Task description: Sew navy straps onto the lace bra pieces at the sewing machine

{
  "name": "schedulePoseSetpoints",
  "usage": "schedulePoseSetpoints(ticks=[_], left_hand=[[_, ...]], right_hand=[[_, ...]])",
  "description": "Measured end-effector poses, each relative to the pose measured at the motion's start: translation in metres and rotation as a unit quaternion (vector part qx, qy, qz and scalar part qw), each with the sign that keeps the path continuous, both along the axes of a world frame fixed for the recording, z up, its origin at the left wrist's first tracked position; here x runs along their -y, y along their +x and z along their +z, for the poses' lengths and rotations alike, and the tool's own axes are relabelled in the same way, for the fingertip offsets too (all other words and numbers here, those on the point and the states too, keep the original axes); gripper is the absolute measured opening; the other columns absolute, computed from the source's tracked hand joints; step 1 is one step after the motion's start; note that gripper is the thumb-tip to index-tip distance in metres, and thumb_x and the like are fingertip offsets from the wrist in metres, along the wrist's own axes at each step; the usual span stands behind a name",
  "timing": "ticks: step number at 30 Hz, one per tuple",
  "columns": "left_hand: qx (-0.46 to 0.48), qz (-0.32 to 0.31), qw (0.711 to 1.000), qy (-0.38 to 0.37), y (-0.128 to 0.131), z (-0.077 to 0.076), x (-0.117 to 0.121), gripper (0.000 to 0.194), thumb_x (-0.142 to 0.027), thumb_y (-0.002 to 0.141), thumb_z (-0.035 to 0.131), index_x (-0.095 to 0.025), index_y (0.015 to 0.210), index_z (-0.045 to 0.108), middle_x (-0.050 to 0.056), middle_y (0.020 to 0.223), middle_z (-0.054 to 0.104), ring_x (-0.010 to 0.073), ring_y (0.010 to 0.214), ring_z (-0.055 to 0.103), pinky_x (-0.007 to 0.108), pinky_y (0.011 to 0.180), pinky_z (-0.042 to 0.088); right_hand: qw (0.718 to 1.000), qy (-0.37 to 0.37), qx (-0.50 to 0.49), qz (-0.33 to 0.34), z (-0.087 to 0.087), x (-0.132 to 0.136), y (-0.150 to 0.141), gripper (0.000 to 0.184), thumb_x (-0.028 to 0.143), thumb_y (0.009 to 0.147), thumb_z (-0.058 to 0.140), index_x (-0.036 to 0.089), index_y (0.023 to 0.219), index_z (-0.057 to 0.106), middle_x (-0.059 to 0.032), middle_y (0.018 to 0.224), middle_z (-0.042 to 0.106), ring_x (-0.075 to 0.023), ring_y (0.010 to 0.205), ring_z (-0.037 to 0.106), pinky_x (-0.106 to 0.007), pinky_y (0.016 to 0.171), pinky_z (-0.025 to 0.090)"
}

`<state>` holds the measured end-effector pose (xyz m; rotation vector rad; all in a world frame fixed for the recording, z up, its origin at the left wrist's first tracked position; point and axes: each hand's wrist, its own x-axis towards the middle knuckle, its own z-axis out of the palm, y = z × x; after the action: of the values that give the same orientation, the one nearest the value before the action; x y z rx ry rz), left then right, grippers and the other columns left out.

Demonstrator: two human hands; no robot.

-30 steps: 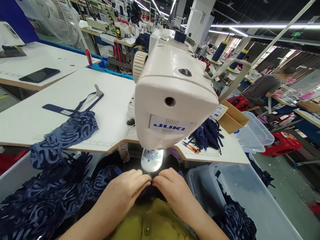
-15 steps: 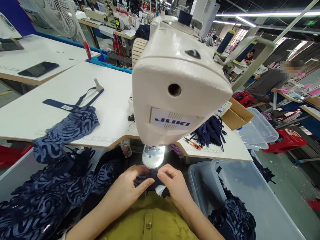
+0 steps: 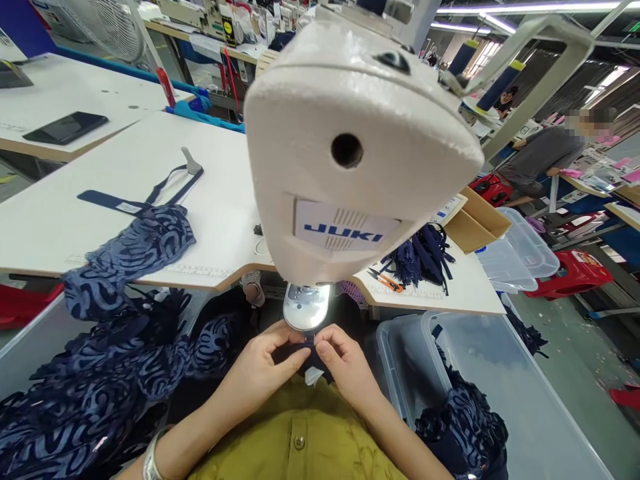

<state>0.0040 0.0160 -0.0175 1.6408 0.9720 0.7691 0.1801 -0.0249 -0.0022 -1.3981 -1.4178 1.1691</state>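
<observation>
My left hand (image 3: 273,357) and my right hand (image 3: 345,357) are close together just below the lit plate (image 3: 307,308) of a JUKI sewing machine (image 3: 345,180). Between them they pinch a dark navy garment piece (image 3: 311,359), thumb against fingers on each side. A white label (image 3: 313,376) hangs from the cloth beside my right thumb. The needle and presser foot are hidden by the machine head. On the tabletop to the left lies a navy patterned bra (image 3: 143,237), its strap looped and one cup hanging over the front edge.
A bin at left holds a heap of patterned bras (image 3: 65,393). More garments lie in the clear plastic bin (image 3: 530,373) at right. Orange thread snips (image 3: 386,281) and navy straps (image 3: 423,257) rest on the table beside a cardboard box (image 3: 477,220). A person (image 3: 543,157) sits beyond.
My view has shifted, so the machine head looks larger. My hands stay at the plate, both still pinching the cloth, and the white label now sits a little further left.
</observation>
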Motion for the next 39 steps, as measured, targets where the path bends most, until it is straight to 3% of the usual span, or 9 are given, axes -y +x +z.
schedulePoseSetpoints(ticks=[3, 7, 11, 17, 24, 35, 39], left_hand=[[0.001, -0.006, 1.000, 0.023, 0.000, 0.006, 0.000, 0.019, -0.037, 0.083, 0.059, -0.021, 0.083, 0.068, 0.002, 0.095, 0.069, 0.0177, 0.091, 0.063, 0.028, 0.084, 0.050], [-0.013, -0.001, 0.997, 0.078, 0.001, 0.010, 0.004, 0.016, -0.032, 0.085, 0.057, -0.023, 0.080, 0.069, 0.001, 0.089, 0.069, 0.0155, 0.085, 0.063, 0.027, 0.079, 0.051], [-0.044, 0.017, 0.987, 0.151, 0.002, 0.009, 0.009, 0.013, -0.029, 0.086, 0.056, -0.022, 0.083, 0.066, 0.001, 0.090, 0.067, 0.0146, 0.084, 0.062, 0.026, 0.077, 0.051], [-0.084, 0.025, 0.953, 0.290, 0.001, 0.010, 0.016, 0.014, -0.025, 0.093, 0.048, -0.022, 0.094, 0.061, 0.001, 0.082, 0.059, 0.0125, 0.077, 0.056, 0.023, 0.068, 0.048], [-0.104, 0.101, 0.887, 0.439, 0.004, 0.019, 0.023, 0.015, -0.024, 0.095, 0.044, -0.021, 0.094, 0.058, -0.001, 0.078, 0.059, 0.0083, 0.069, 0.057, 0.017, 0.062, 0.046], [-0.120, 0.085, 0.875, 0.462, 0.007, 0.023, 0.020, 0.018, -0.020, 0.095, 0.044, -0.019, 0.101, 0.060, -0.001, 0.074, 0.059, 0.0099, 0.066, 0.056, 0.020, 0.062, 0.045], [-0.103, 0.061, 0.891, 0.437, 0.006, 0.025, 0.019, 0.015, -0.021, 0.094, 0.046, -0.019, 0.099, 0.060, -0.002, 0.074, 0.058, 0.0100, 0.066, 0.055, 0.020, 0.060, 0.045]], right_hand=[[0.998, 0.016, -0.040, 0.052, -0.001, -0.001, 0.000, 0.029, 0.046, 0.088, 0.056, 0.021, 0.098, 0.067, -0.0036, 0.094, 0.057, -0.0171, 0.089, 0.053, -0.029, 0.081, 0.042], [0.991, 0.033, -0.125, -0.033, -0.004, 0.001, -0.007, 0.010, 0.031, 0.083, 0.067, 0.024, 0.090, 0.069, -0.0012, 0.091, 0.060, -0.0155, 0.087, 0.056, -0.027, 0.080, 0.044], [0.981, 0.053, -0.175, -0.067, -0.003, 0.004, -0.013, 0.004, 0.026, 0.081, 0.068, 0.025, 0.085, 0.069, 0.0005, 0.083, 0.063, -0.0136, 0.080, 0.058, -0.025, 0.075, 0.046], [0.980, 0.130, -0.120, -0.096, 0.000, 0.007, -0.014, 0.004, 0.026, 0.080, 0.069, 0.024, 0.084, 0.068, 0.0005, 0.076, 0.062, -0.0129, 0.069, 0.057, -0.023, 0.063, 0.047], [0.967, 0.221, -0.056, -0.116, 0.000, 0.010, -0.014, 0.011, 0.032, 0.083, 0.067, 0.023, 0.079, 0.063, -0.0011, 0.073, 0.064, -0.0166, 0.072, 0.060, -0.029, 0.068, 0.049], [0.960, 0.236, -0.039, -0.144, -0.001, 0.012, -0.015, 0.008, 0.016, 0.082, 0.062, 0.024, 0.081, 0.063, 0.0000, 0.075, 0.065, -0.0155, 0.071, 0.061, -0.028, 0.066, 0.050], [0.963, 0.229, -0.031, -0.142, 0.000, 0.015, -0.013, 0.006, 0.018, 0.082, 0.062, 0.024, 0.082, 0.064, 0.0005, 0.076, 0.065, -0.0143, 0.070, 0.060, -0.026, 0.066, 0.049]])
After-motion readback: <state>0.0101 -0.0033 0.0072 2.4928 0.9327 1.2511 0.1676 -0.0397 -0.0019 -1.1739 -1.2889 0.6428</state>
